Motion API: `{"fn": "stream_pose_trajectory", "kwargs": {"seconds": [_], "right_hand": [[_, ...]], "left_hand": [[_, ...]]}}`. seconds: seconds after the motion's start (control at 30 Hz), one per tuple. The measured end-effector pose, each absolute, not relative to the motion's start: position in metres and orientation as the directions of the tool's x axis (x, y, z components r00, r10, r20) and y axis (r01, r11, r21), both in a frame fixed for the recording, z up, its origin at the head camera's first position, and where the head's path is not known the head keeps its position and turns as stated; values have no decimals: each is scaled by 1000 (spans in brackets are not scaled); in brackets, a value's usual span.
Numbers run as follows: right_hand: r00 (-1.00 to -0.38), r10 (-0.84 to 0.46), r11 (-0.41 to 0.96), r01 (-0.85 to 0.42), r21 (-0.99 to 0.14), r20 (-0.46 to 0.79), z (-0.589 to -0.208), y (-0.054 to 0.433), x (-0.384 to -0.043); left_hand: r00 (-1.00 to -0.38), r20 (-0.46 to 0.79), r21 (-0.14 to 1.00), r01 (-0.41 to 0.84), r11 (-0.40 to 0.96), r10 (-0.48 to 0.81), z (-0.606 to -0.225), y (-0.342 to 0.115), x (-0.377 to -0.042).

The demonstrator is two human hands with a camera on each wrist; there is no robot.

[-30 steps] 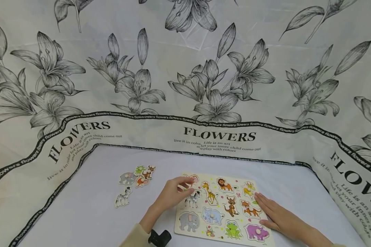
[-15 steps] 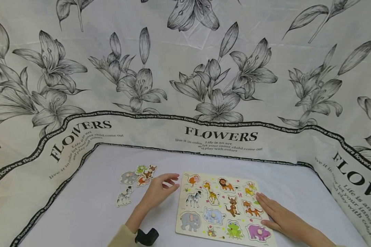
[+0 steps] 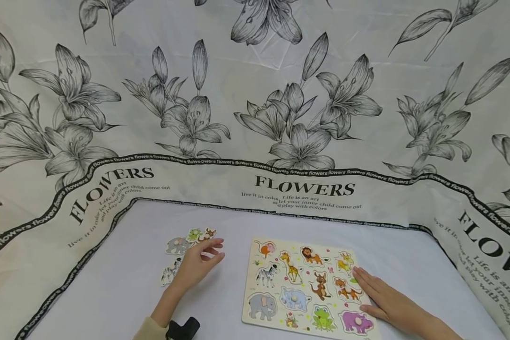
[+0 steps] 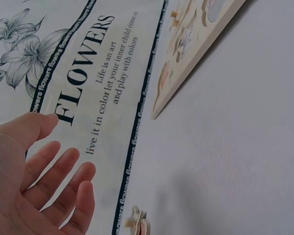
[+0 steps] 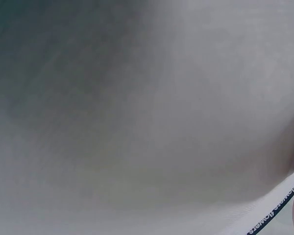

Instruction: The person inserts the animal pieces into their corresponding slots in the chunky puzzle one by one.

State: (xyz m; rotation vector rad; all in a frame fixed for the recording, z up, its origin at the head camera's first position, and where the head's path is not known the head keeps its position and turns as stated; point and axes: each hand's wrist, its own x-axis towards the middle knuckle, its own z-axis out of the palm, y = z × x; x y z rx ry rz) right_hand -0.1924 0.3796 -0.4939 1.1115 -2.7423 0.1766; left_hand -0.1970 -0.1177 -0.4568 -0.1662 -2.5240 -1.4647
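My left hand [image 3: 197, 264] hovers over the loose animal puzzle pieces at the left, fingers loosely bent, holding nothing. The left wrist view shows the same hand [image 4: 10, 176] with thumb and fingers apart. Near it are an elephant piece [image 3: 178, 245], a frog piece [image 3: 194, 234] and a kangaroo piece [image 3: 210, 233]; a zebra piece [image 3: 169, 273] is partly covered by the hand. An orange piece is hidden beneath the hand. My right hand [image 3: 384, 297] rests with straight fingers on the right edge of the animal puzzle board [image 3: 250, 283].
Knobbed pieces including a giraffe [image 3: 291, 267], a lion [image 3: 312, 256] and a purple hippo [image 3: 357, 322] sit in the board. A white cloth [image 3: 123, 283] covers the table, and a flower-printed curtain [image 3: 221, 189] rises behind it. The right wrist view is mostly blurred white cloth.
My left hand has moved left from over the board's upper left corner to the loose pieces, passing across the cloth. The right hand has stayed on the board's edge.
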Motion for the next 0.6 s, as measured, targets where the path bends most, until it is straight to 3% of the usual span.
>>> {"fn": "stream_pose_trajectory", "kwargs": {"seconds": [0.6], "right_hand": [[-713,-671,727,-687,-11,203,-497,381,-192]], "left_hand": [[-967,222,804,108,585,-127,-468,-176,-181]]}}
